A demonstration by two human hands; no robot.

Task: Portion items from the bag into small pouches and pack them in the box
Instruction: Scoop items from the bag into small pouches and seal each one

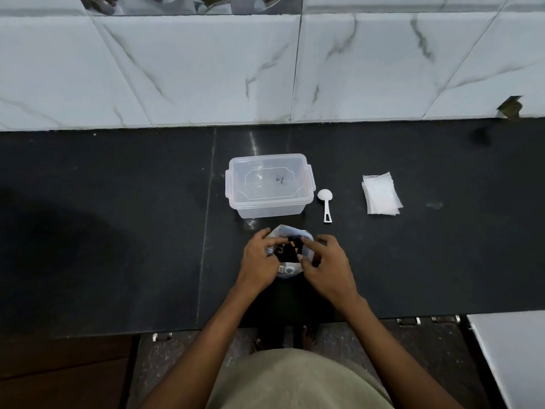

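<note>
1. You are standing at a dark tabletop [118, 231] under a marble-tiled wall [206, 69].
2. Your left hand [259, 258] and right hand [327, 267] are pinching the bag [290, 236] at its mouth, near you.
3. The lidded box [269, 184], scoop [326, 205] and pouches [381, 193] are lying behind it.

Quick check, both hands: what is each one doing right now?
Left hand: fingers curled on the left side of the bag, gripping it.
Right hand: pinching the bag's right edge.
</note>
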